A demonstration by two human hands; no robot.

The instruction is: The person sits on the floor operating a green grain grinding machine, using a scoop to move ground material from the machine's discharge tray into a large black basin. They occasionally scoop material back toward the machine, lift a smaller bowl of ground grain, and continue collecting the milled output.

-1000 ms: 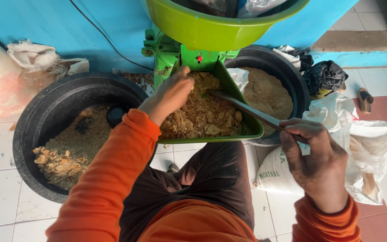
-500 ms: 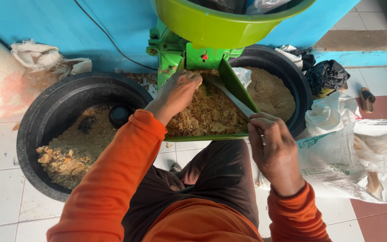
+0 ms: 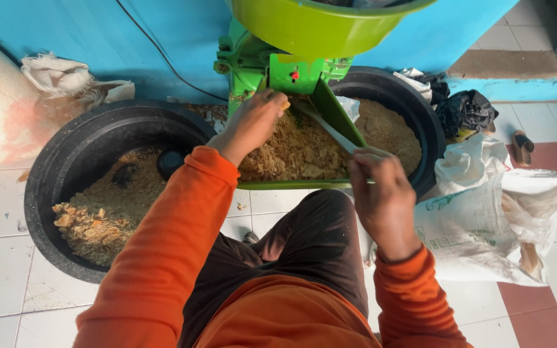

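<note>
A green grinding machine (image 3: 262, 61) with a lime hopper (image 3: 320, 26) stands against the blue wall. Its green feed tray (image 3: 338, 116) is heaped with coarse brown feed (image 3: 294, 151). My left hand (image 3: 253, 122) reaches into the top of the tray, fingers pressed into the feed near the machine's inlet. My right hand (image 3: 378, 193) grips a flat grey stick (image 3: 330, 129) that angles up across the feed toward the inlet. Both arms wear orange sleeves.
A black tub (image 3: 66, 174) at the left holds some brown mash. A second black tub (image 3: 414, 109) behind the tray holds finer ground meal. White sacks lie at the right (image 3: 485, 219) and at the far left (image 3: 8, 109). The floor is white and red tile.
My right hand has moved left and forward to the tray's edge, bringing the stick over the feed. My left hand has pushed further up toward the inlet.
</note>
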